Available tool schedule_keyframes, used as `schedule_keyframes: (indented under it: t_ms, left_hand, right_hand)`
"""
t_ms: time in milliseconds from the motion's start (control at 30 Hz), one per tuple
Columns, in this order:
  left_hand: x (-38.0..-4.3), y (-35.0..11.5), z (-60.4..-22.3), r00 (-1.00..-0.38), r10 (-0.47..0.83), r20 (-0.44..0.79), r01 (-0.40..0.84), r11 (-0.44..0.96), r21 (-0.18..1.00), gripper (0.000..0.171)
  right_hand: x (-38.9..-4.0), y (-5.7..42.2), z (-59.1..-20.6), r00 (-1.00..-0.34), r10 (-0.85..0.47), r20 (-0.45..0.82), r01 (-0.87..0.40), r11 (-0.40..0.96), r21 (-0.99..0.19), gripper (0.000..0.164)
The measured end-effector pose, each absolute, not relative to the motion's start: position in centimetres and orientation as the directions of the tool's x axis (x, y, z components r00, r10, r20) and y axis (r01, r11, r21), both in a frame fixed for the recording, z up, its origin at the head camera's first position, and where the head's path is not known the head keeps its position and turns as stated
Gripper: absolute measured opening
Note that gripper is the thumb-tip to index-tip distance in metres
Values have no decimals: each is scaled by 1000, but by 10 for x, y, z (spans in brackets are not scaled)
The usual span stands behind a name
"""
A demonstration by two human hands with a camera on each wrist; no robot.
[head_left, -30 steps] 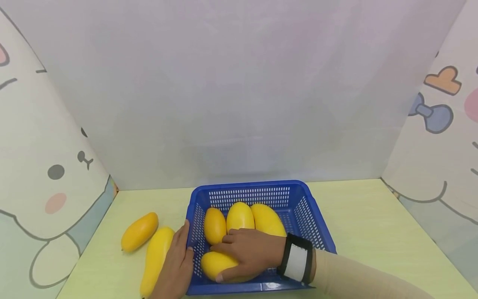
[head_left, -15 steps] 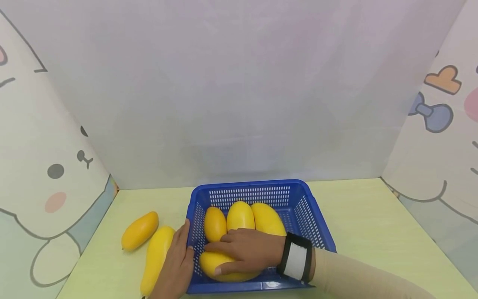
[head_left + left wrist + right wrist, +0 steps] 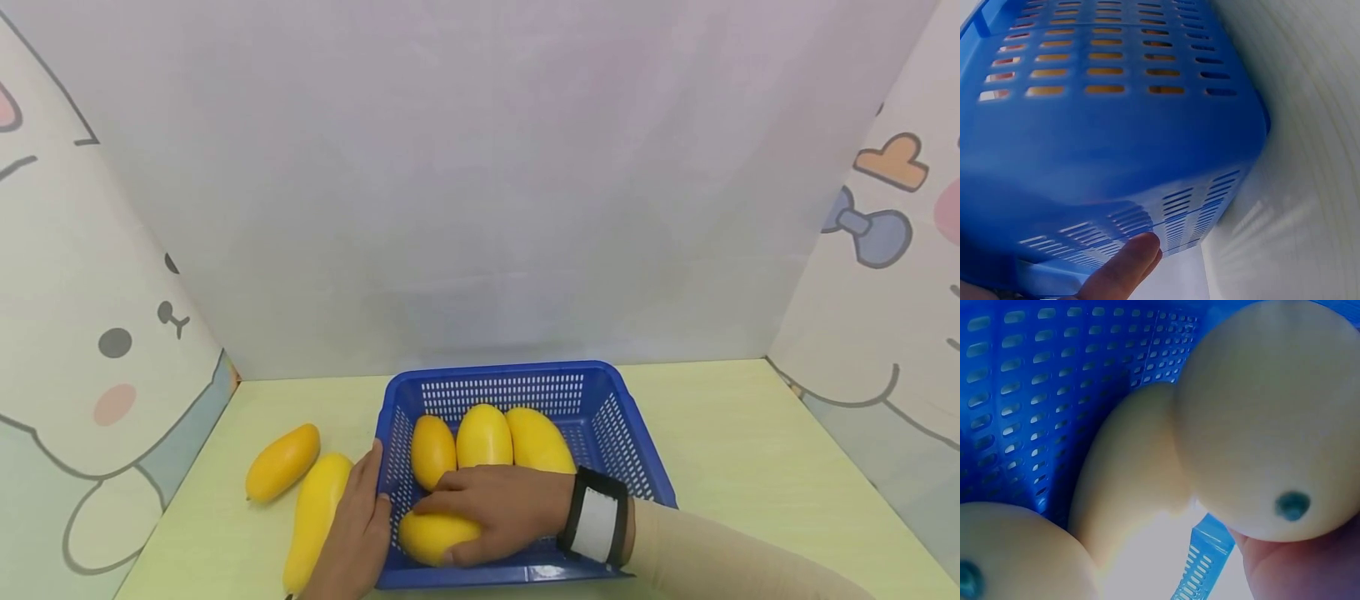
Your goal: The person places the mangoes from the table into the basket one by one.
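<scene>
My right hand point(image 3: 498, 508) grips a yellow mango point(image 3: 435, 537) lying crosswise at the near left of a blue basket point(image 3: 517, 575). Its thumb is on the near side and the fingers curl over the top. In the right wrist view, this mango point(image 3: 1272, 419) shows a dark green stem spot, with part of the palm below it. Behind the hand sit an orange-yellow mango point(image 3: 432, 452) and two yellow mangoes point(image 3: 483, 435), partly covered. My left hand point(image 3: 352, 533) rests against the basket's left side, fingers straight; one finger point(image 3: 1129, 262) shows against the outer wall in the left wrist view.
Left of the basket, an orange mango point(image 3: 282, 463) and a longer yellow fruit point(image 3: 315, 517) lie on the pale table point(image 3: 750, 450). The left hand partly covers the longer one. A pale cloth backdrop point(image 3: 480, 208) stands behind, with cartoon-printed panels point(image 3: 862, 333) at both sides.
The mango under my right hand has shifted slightly left. The right fingers and thumb have changed position on it and now sit a little farther back. The left hand stays against the basket.
</scene>
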State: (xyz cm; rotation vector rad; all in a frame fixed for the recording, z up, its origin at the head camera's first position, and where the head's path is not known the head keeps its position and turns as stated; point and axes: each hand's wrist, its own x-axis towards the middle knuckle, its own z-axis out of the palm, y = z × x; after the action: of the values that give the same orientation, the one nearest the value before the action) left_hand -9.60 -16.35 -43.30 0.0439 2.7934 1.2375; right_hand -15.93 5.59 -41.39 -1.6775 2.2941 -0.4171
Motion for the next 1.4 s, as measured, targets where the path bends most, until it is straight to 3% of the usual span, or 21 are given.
schedule_keyframes:
  t_ms: [733, 1400]
  left_hand:
    - [-96, -162, -431, -995, 49, -92, -35, 676, 736, 59]
    - [-96, -161, -431, -994, 42, -98, -45, 672, 739, 59]
  right_hand:
    - [-161, 56, -413, -239, -971, -22, -879, 225, -420, 51]
    - [-161, 56, -412, -254, -967, -28, -863, 240, -444, 50]
